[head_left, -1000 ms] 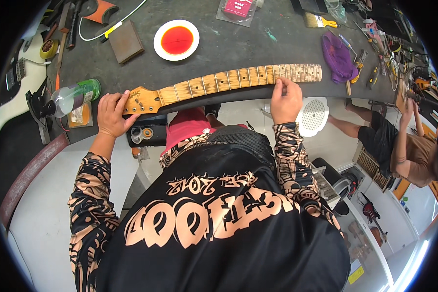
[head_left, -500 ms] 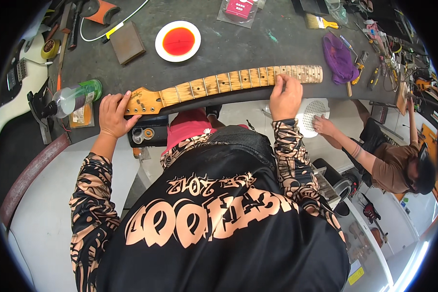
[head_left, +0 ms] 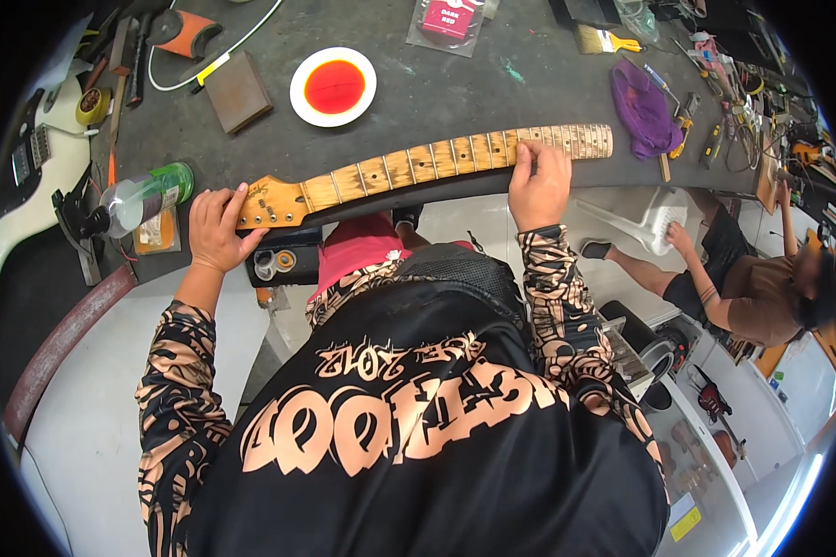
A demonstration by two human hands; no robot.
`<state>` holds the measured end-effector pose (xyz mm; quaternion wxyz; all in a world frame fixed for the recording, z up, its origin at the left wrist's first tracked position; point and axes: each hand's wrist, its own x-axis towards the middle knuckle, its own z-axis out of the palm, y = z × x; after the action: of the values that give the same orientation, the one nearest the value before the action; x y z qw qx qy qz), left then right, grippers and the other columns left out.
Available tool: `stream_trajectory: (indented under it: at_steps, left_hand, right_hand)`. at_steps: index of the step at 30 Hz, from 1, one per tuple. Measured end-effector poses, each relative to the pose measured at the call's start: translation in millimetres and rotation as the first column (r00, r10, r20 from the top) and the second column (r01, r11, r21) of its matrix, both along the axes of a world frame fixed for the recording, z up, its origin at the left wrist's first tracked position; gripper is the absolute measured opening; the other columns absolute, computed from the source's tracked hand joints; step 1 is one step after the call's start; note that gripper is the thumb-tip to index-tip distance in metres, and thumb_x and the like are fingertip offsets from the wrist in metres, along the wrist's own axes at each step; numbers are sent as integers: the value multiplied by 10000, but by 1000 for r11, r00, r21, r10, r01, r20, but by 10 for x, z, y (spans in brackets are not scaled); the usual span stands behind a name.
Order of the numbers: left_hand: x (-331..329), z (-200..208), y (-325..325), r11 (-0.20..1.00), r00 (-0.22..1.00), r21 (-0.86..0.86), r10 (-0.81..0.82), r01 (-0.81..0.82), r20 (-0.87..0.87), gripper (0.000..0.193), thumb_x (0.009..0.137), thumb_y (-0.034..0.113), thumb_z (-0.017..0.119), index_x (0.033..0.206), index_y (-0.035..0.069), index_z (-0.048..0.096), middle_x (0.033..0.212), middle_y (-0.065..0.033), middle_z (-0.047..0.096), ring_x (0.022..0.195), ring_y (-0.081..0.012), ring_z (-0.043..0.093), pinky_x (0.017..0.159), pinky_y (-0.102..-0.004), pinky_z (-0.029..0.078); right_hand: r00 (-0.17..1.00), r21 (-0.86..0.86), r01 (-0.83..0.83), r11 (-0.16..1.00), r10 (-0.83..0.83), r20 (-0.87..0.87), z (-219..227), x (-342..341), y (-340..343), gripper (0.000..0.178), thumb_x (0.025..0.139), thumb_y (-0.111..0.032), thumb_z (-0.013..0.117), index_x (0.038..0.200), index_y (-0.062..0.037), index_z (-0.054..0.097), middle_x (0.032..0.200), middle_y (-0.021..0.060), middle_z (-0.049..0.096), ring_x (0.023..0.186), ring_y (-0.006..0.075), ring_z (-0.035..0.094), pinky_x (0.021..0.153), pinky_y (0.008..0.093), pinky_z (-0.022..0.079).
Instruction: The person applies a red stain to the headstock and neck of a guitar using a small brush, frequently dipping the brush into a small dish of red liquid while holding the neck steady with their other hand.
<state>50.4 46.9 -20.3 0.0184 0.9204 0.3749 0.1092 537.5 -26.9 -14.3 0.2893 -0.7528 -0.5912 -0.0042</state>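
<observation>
A maple-coloured guitar neck (head_left: 409,167) with dark scorched-looking streaks lies along the near edge of the workbench, frets facing up. Its headstock (head_left: 271,206) points left and has a row of tuner holes. My left hand (head_left: 217,227) is closed around the headstock's outer end, thumb at the lower edge and fingers on top. Towards the other end, my right hand (head_left: 541,193) pinches the neck, fingertips on the fretboard and palm over the bench edge. Beyond the neck stands a white bowl (head_left: 297,108) holding red-orange liquid (head_left: 334,87).
On the dark workbench (head_left: 381,135) are a spray bottle (head_left: 149,197), a brown block (head_left: 238,91), a red packet (head_left: 448,20), a brush (head_left: 608,41) and a purple cloth (head_left: 641,111). At right, a co-worker (head_left: 757,292) holds a white plastic stool (head_left: 658,223).
The co-worker and the white stool have moved away to the right, and the stool has tilted. My view has shifted slightly; both hands keep their hold on the neck.
</observation>
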Motion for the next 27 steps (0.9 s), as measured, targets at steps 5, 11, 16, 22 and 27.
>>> stream_trajectory:
  at_steps: [5, 11, 16, 22, 27]
  left_hand:
    - [13, 34, 29, 1000, 1000, -6, -7, 7, -3, 782, 777, 505, 783, 1421, 121, 562, 1182, -101, 579, 1098, -310, 561, 1079, -514, 413]
    - [3, -7, 13, 1000, 1000, 6, 0, 0, -2, 781, 778, 517, 777, 1416, 118, 567, 1177, -101, 579, 1089, -311, 561, 1074, -513, 416]
    - [13, 13, 19, 1000, 1000, 5, -3, 3, 0, 777, 782, 518, 772, 1413, 115, 566, 1170, -100, 576, 1080, -312, 558, 1065, -514, 422]
    - [-17, 2, 4, 1000, 1000, -18, -6, 6, -13, 786, 807, 516, 750, 1437, 95, 541, 1196, -125, 563, 1114, -343, 542, 1077, -528, 408]
    - [2, 5, 18, 1000, 1000, -12, -6, 6, 2, 779, 797, 518, 759, 1426, 108, 553, 1180, -113, 570, 1097, -329, 549, 1070, -522, 415]
  right_hand:
    - [998, 35, 62, 997, -63, 27, -30, 81, 47, 97, 948, -151, 682, 946, -56, 698, 897, 89, 676, 849, 308, 607, 796, 415, 485]
    - [997, 1, 73, 997, -73, 17, -27, 43, 85, 99, 941, -152, 687, 934, -54, 698, 892, 92, 671, 842, 303, 606, 788, 416, 487]
    - [992, -30, 127, 991, -127, -8, -2, 35, 116, 107, 944, -159, 681, 937, -54, 699, 874, 86, 663, 841, 296, 612, 790, 417, 490]
    - [997, -19, 78, 997, -77, 12, 9, 36, 149, 102, 945, -156, 675, 950, -56, 697, 901, 90, 680, 861, 307, 621, 802, 419, 489]
    - [998, -12, 33, 999, -33, 47, 11, -30, 179, 99, 938, -152, 679, 949, -56, 702, 911, 79, 688, 879, 303, 622, 815, 412, 491]
